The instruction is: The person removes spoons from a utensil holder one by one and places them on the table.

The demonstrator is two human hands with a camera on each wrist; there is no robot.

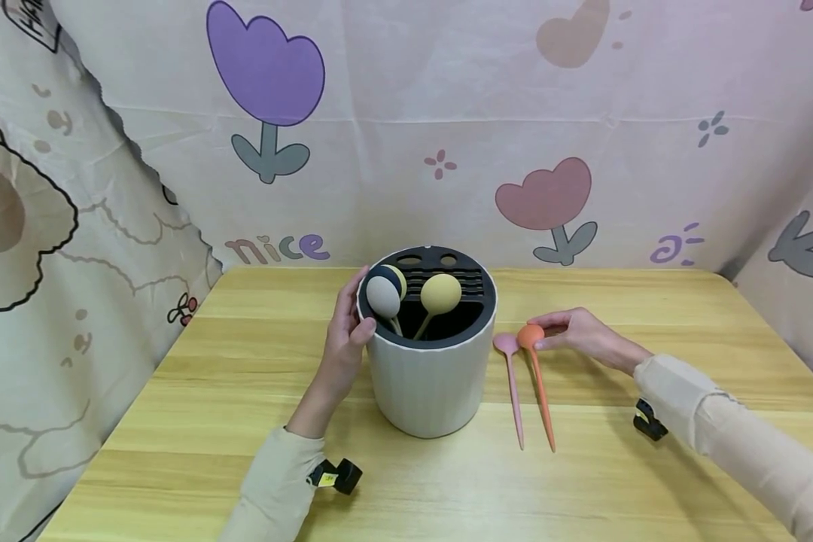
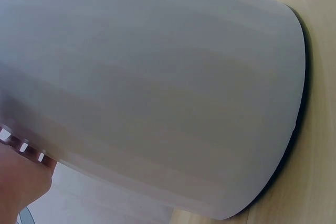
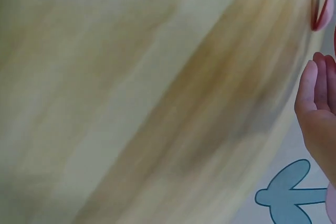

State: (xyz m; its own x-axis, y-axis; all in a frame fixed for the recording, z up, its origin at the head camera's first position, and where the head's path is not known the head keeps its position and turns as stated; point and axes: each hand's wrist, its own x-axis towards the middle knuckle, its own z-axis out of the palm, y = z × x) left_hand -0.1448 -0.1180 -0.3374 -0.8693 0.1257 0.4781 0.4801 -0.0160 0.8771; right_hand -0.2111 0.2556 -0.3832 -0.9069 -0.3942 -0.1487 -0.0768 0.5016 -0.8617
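A white ribbed utensil holder (image 1: 427,388) with a dark slotted top stands on the table. My left hand (image 1: 344,346) grips its left side near the rim, thumb to the front. Inside lean a pale grey spoon (image 1: 382,298) and a yellow spoon (image 1: 441,293), with a dark and another yellow head partly hidden behind the grey one. To the right lie a pink spoon (image 1: 515,391) and an orange spoon (image 1: 543,391), side by side. My right hand (image 1: 583,336) pinches the orange spoon at its head. The holder's wall fills most of the left wrist view.
Everything stands on a wood-grain table (image 1: 244,376). A patterned cloth (image 1: 406,90) hangs along its back edge and at the sides. Each sleeve carries a small black camera on the wrist.
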